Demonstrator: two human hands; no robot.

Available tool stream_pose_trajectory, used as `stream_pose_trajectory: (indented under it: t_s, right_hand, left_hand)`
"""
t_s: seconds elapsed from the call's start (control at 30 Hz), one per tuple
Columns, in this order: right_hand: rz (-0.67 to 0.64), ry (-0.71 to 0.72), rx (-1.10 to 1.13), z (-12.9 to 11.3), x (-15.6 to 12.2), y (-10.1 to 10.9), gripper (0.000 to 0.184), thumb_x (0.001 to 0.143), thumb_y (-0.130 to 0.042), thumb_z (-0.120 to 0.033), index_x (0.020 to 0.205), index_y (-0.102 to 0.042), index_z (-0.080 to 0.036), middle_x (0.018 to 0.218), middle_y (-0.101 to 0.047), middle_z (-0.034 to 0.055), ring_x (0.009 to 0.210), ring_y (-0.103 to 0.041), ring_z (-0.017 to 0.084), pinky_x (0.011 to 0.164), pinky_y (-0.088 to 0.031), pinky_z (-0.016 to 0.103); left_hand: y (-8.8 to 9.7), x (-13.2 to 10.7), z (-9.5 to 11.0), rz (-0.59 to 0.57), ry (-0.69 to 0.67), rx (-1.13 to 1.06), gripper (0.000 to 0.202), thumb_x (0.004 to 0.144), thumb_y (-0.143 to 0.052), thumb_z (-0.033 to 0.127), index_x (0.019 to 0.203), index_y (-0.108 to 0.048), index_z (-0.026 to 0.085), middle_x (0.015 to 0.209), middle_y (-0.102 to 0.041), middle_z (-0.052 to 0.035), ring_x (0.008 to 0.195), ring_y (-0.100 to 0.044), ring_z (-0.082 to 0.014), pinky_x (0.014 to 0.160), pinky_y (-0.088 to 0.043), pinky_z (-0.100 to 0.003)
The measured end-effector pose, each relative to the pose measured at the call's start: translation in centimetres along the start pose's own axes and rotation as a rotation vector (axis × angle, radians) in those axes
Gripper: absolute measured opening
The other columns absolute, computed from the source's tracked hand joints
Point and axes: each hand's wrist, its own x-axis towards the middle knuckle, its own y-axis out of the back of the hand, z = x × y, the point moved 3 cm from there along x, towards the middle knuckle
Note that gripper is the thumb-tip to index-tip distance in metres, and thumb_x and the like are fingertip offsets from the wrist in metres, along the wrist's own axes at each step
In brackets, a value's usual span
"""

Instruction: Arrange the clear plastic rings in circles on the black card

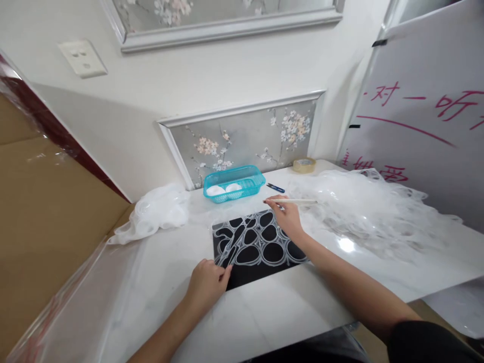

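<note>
On a black mat (260,276) lies a sheer white mesh piece (251,237) patterned with rings, its left part folded over in strips. My left hand (209,280) is at the mat's lower left corner, thumb and fingers pinched on the edge of the mesh. Above the mat's upper right, my right hand (288,218) grips a thin white stick (302,201) with a dark tip; its exact kind is unclear. The stick's tip points left, and the right hand hides part of the mesh.
A turquoise plastic basket (234,174) holds two white round items. Beside it lie blue thread snips (276,188) and a tape roll (304,165). Sheer white mesh is heaped at the right (363,201) and left (159,209). Cardboard (56,227) stands far left.
</note>
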Motion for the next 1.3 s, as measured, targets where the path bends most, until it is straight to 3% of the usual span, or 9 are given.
stream_pose_trajectory:
  t_s: [0.3,0.47,0.57,0.67,0.83,1.0,1.1,1.2,1.3]
  right_hand:
    - [-0.288,-0.071,0.118,-0.2,2.1,-3.9,0.03,0.086,-0.052,-0.037,0.072,-0.07,-0.018,0.087,-0.071,0.0066,0.083,-0.065,0.021,0.079,-0.046,0.033]
    - [-0.432,-0.078,0.093,-1.0,8.2,-8.2,0.018,0.078,-0.059,-0.022,0.062,-0.064,-0.019,0.072,-0.071,0.0052,0.074,-0.065,0.022,0.07,-0.046,0.031]
    - [-0.553,-0.125,0.126,-1.7,9.5,-9.5,0.014,0.077,-0.062,-0.022,0.064,-0.065,-0.018,0.063,-0.07,0.004,0.064,-0.065,0.02,0.06,-0.045,0.029]
    - [-0.756,-0.122,0.23,-3.0,6.6,-9.3,0.016,0.078,-0.064,-0.03,0.07,-0.067,-0.017,0.07,-0.072,0.0038,0.066,-0.065,0.018,0.06,-0.047,0.027]
    - [-0.91,-0.125,0.442,-4.8,1.4,-6.6,0.028,0.085,-0.06,-0.042,0.075,-0.07,-0.017,0.081,-0.07,0.0049,0.073,-0.064,0.016,0.069,-0.049,0.029]
    - [-0.82,-0.13,0.487,-5.1,1.3,-5.4,0.024,0.083,-0.062,-0.041,0.08,-0.07,-0.019,0.081,-0.068,0.0031,0.075,-0.064,0.016,0.071,-0.05,0.03]
    - [-0.69,-0.142,0.544,-3.9,0.7,-5.2,0.025,0.082,-0.063,-0.043,0.082,-0.071,-0.02,0.08,-0.069,0.0032,0.075,-0.063,0.017,0.071,-0.051,0.031]
    - [-0.571,-0.248,0.591,-1.3,-1.1,-5.0,0.03,0.08,-0.064,-0.047,0.086,-0.072,-0.018,0.081,-0.071,0.0046,0.08,-0.064,0.019,0.076,-0.05,0.033]
    - [-0.73,-0.312,0.577,1.1,-2.9,-5.6,0.036,0.077,-0.067,-0.05,0.086,-0.072,-0.016,0.082,-0.073,0.0055,0.079,-0.065,0.019,0.077,-0.05,0.034]
  left_hand:
    - [0.6,-0.4,-0.2,-0.272,0.027,-0.176,0.043,0.086,-0.044,0.032,0.054,-0.068,0.016,0.045,-0.044,0.0007,0.043,-0.026,-0.0106,0.051,-0.016,-0.026]
    - [0.5,-0.5,0.4,-0.257,-0.018,-0.249,0.041,0.084,-0.045,0.025,0.051,-0.067,0.015,0.043,-0.038,0.0028,0.046,-0.01,-0.009,0.05,-0.016,-0.026]
    - [1.1,-0.5,-0.5,-0.236,0.015,-0.27,0.044,0.086,-0.046,0.029,0.049,-0.066,0.015,0.043,-0.044,0.0011,0.043,-0.018,-0.0082,0.049,-0.02,-0.025]
    - [2.1,-0.4,-2.1,-0.114,0.11,-0.506,0.041,0.088,-0.048,0.042,0.065,-0.071,0.018,0.058,-0.062,-0.0008,0.047,-0.042,-0.0103,0.052,-0.031,-0.023]
    - [4.0,1.4,-3.4,0.41,0.268,-0.75,0.043,0.081,-0.061,0.051,0.114,-0.063,0.023,0.116,-0.064,-0.0051,0.075,-0.059,-0.0156,0.074,-0.05,-0.029]
    - [3.2,6.2,-0.1,0.254,0.077,-0.829,0.058,0.068,-0.074,0.048,0.12,-0.06,0.024,0.124,-0.059,-0.0072,0.116,-0.05,-0.0289,0.101,-0.037,-0.042]
    - [1.8,8.8,0.6,0.156,0.074,-1.091,0.032,0.077,-0.065,0.046,0.094,-0.069,0.02,0.098,-0.068,-0.0059,0.099,-0.058,-0.0266,0.095,-0.04,-0.039]
    - [0.3,10.3,-0.2,0.128,0.142,-1.221,0.034,0.082,-0.056,0.048,0.08,-0.069,0.017,0.078,-0.067,-0.0041,0.083,-0.06,-0.0226,0.084,-0.044,-0.035]
    - [-0.8,10.9,-1.1,0.101,0.223,-1.392,0.039,0.085,-0.052,0.05,0.084,-0.067,0.014,0.085,-0.069,-0.0068,0.081,-0.062,-0.0204,0.075,-0.046,-0.03]
